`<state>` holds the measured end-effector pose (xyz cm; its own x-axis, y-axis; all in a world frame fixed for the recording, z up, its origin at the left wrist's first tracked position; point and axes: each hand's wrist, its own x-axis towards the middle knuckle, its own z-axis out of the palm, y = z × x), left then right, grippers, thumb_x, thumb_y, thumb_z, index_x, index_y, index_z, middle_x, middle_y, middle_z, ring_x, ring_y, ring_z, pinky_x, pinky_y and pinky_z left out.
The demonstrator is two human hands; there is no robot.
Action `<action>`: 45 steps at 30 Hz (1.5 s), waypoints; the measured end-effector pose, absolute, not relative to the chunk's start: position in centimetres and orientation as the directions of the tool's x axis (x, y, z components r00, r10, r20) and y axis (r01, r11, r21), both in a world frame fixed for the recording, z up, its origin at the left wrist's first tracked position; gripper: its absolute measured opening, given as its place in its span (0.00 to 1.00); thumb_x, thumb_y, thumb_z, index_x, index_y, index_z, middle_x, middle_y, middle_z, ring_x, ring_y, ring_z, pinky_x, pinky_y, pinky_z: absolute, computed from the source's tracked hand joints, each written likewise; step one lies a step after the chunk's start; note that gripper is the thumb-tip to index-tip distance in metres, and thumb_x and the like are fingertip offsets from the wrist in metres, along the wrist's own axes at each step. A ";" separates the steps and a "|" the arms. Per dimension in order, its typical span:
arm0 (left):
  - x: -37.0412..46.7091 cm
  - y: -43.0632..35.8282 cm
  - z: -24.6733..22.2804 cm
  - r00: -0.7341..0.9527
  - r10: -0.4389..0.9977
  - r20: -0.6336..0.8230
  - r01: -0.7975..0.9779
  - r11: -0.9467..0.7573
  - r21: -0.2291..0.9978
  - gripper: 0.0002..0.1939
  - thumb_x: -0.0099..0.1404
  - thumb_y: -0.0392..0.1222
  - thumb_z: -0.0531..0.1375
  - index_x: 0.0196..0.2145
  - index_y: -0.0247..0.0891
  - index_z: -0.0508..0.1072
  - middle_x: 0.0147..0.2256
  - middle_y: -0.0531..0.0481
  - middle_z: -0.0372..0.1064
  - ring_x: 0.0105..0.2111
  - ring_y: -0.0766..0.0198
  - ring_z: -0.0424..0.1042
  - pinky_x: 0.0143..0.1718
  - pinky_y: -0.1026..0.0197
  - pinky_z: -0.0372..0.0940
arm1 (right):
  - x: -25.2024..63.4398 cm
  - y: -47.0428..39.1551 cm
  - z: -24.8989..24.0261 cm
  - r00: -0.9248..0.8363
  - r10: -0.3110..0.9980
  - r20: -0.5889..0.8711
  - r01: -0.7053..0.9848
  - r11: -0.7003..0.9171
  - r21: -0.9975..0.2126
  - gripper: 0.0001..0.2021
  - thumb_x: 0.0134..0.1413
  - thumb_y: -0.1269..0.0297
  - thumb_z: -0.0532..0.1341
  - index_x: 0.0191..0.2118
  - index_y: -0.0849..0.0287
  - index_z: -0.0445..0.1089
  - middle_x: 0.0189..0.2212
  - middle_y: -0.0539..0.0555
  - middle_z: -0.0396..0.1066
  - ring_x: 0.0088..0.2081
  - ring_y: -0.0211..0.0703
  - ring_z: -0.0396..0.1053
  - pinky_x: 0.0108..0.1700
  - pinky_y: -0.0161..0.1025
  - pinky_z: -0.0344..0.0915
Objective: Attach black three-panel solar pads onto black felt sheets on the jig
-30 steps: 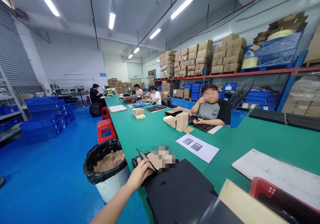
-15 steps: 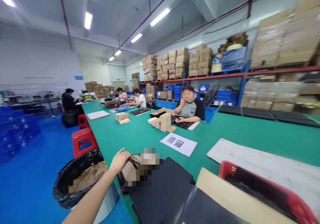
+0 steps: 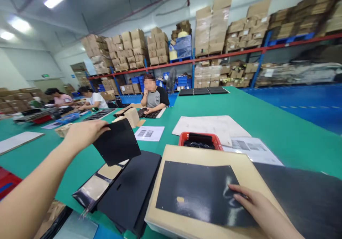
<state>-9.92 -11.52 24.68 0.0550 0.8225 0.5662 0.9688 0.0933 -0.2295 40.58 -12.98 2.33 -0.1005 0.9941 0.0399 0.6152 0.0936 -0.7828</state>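
Note:
My left hand [image 3: 89, 130] is raised at the left, fingers and thumb closed on the corner of a thin black sheet [image 3: 117, 143]. That sheet hangs above a stack of black sheets [image 3: 125, 192] and a clear-wrapped pack with tan pieces [image 3: 96, 187]. At the lower right my right hand [image 3: 253, 207] lies with fingers stretched onto another black sheet [image 3: 197, 189], touching its shiny right part. This second sheet has a small oval hole and small holes at its corners. Beneath it is a tan board or box top [image 3: 171, 153].
A red basket [image 3: 183, 138] with dark items stands behind the tan board. A white board [image 3: 208, 123] and printed papers [image 3: 149, 133] lie on the green table [image 3: 267, 125]. Across it sits a person [image 3: 157, 96]. Another dark sheet [image 3: 301, 192] lies at the right.
The view has swung right. My left hand has lifted a black sheet from beside the pack. My right hand has come into view on the sheet over the tan board.

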 end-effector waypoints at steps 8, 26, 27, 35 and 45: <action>-3.4 -10.1 25.6 0.074 0.875 0.479 0.930 0.113 -0.350 0.49 0.60 0.73 0.25 0.40 0.37 0.75 0.31 0.53 0.73 0.32 0.62 0.71 0.33 0.64 0.63 | 43.5 -13.4 3.6 -0.129 0.988 -0.088 0.756 0.040 -0.653 0.22 0.55 0.60 0.49 0.50 0.61 0.72 0.49 0.58 0.71 0.51 0.53 0.67 0.52 0.44 0.64; 4.7 -11.3 24.7 0.179 0.653 0.736 0.932 -0.352 0.086 0.39 0.52 0.78 0.46 0.22 0.38 0.75 0.15 0.59 0.62 0.17 0.72 0.58 0.19 0.71 0.51 | 37.6 -16.0 4.2 -0.171 0.969 -0.181 0.396 -0.100 -0.913 0.44 0.52 0.50 0.59 0.68 0.58 0.37 0.67 0.57 0.36 0.65 0.50 0.41 0.63 0.48 0.48; 5.2 -11.3 24.3 0.141 0.676 0.723 0.926 -0.349 0.147 0.37 0.50 0.77 0.49 0.21 0.38 0.74 0.15 0.59 0.60 0.17 0.72 0.56 0.19 0.70 0.50 | 37.5 -15.8 4.3 -0.195 0.964 -0.180 0.284 -0.120 -0.951 0.47 0.49 0.49 0.63 0.68 0.55 0.35 0.67 0.57 0.34 0.66 0.51 0.40 0.62 0.48 0.49; 9.2 -10.6 18.6 -0.091 0.915 0.394 0.738 -0.204 0.644 0.19 0.50 0.60 0.60 0.30 0.43 0.77 0.31 0.53 0.77 0.34 0.51 0.74 0.27 0.61 0.65 | 38.9 -14.8 5.3 -0.081 0.995 -0.058 -0.057 -0.062 -0.996 0.19 0.45 0.48 0.68 0.35 0.59 0.75 0.32 0.55 0.76 0.36 0.50 0.72 0.39 0.44 0.68; 9.6 -10.5 9.3 0.168 0.964 -0.205 0.244 0.161 0.956 0.28 0.45 0.56 0.69 0.41 0.37 0.75 0.41 0.45 0.77 0.43 0.47 0.74 0.44 0.49 0.70 | 43.7 -15.8 6.5 0.004 0.956 -0.294 -0.006 -0.294 -0.956 0.22 0.39 0.47 0.71 0.36 0.59 0.73 0.36 0.56 0.76 0.37 0.48 0.73 0.37 0.39 0.69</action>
<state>9.62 -10.53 9.25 0.1679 0.9643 -0.2048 0.2440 0.1607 0.9564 43.66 -15.78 6.47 0.0036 0.9557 -0.2942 -0.0061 -0.2942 -0.9557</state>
